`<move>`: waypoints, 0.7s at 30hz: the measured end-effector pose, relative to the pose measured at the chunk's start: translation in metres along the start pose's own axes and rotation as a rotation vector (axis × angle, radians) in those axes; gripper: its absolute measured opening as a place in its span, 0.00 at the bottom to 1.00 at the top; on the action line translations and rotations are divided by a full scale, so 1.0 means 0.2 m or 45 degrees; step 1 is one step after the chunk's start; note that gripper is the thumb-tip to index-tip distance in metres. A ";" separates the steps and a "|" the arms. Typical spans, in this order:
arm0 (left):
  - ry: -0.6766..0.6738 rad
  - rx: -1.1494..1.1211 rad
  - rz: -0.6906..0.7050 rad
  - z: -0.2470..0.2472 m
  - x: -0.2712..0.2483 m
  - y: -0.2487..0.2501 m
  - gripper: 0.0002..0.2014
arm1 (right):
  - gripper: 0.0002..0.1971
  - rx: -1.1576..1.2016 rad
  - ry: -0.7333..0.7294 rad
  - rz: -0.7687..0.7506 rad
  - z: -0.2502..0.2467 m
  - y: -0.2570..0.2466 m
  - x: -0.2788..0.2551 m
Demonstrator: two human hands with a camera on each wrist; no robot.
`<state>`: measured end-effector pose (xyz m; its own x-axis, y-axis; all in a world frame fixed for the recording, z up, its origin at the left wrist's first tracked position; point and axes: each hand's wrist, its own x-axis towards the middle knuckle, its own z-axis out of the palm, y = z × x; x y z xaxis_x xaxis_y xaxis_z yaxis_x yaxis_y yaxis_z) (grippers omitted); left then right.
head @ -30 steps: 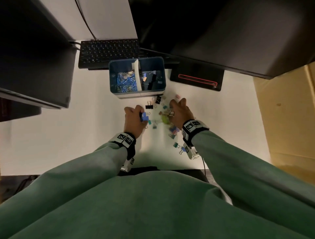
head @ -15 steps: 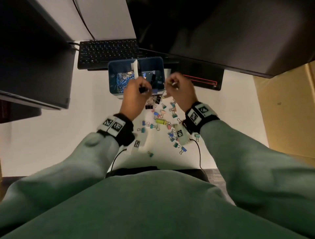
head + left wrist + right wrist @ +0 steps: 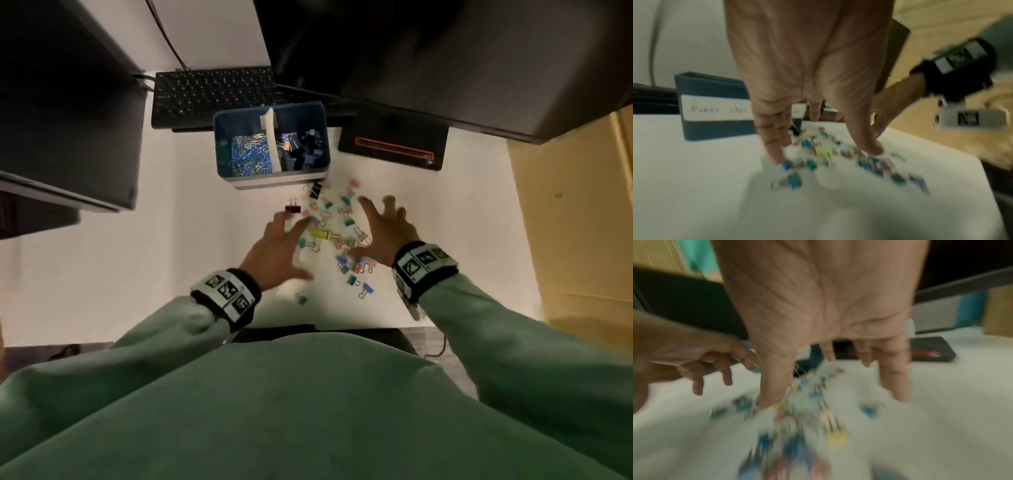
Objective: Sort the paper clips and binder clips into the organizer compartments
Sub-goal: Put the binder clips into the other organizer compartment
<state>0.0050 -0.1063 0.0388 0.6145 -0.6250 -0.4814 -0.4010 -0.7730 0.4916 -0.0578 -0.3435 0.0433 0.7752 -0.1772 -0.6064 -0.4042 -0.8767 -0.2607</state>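
Observation:
A blue two-compartment organizer [image 3: 222,150] stands at the back of the white desk; its left half holds paper clips [image 3: 249,156], its right half binder clips [image 3: 303,150]. Several coloured binder clips [image 3: 323,234] lie scattered in front of it, a yellow one [image 3: 321,234] in the middle. My left hand [image 3: 279,245] hovers spread at the pile's left side, holding nothing. My right hand [image 3: 385,228] hovers spread at its right side, likewise holding nothing. Both wrist views are blurred; the left wrist view shows the organizer label [image 3: 715,109] reading "Paper clips".
A black keyboard [image 3: 212,92] lies behind the organizer. A black device with a red outline [image 3: 394,149] sits to its right. Dark monitors [image 3: 61,102] overhang the left and the back. A cardboard box [image 3: 575,212] stands at the right.
Both hands gripped clips, carried them up to the organizer, let go there, and have come back down to the pile with fingers spread.

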 end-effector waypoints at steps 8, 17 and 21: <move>0.138 0.056 -0.088 0.22 0.12 -0.03 0.48 | 0.47 -0.011 0.002 -0.030 0.25 -0.08 0.01; 0.179 -0.162 -0.136 0.20 0.27 0.05 0.31 | 0.17 0.240 0.069 -0.122 0.18 -0.12 0.12; 0.125 -0.198 -0.120 0.18 0.28 0.03 0.17 | 0.07 0.415 0.137 -0.067 0.19 -0.07 0.14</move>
<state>0.0122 -0.1503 -0.0114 0.7108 -0.5312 -0.4612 -0.2338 -0.7967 0.5572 -0.0496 -0.3179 0.0014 0.8388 -0.1973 -0.5075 -0.4831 -0.6997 -0.5263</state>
